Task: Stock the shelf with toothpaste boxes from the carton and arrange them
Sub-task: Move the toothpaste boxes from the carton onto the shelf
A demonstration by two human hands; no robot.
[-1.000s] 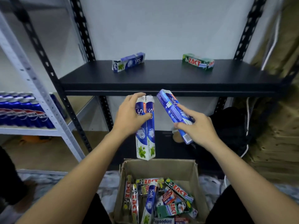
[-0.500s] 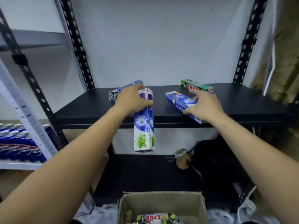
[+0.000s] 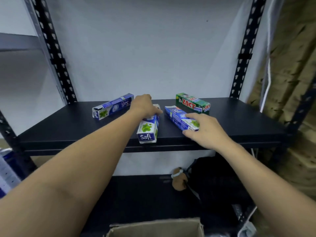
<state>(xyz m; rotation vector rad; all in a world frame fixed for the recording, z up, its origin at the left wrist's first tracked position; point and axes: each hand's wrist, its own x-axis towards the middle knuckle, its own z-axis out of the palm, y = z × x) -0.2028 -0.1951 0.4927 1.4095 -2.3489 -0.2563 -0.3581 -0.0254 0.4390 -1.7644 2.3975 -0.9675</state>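
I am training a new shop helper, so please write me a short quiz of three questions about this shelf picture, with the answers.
1. True or false: the green box stands upright on its end.
2. How many toothpaste boxes are on the shelf? A) two B) four C) six
3. Fill in: the left hand holds the front box, whose near end reads ____.
Key: 1 false, the green box lies flat; 2 B; 3 Safi.
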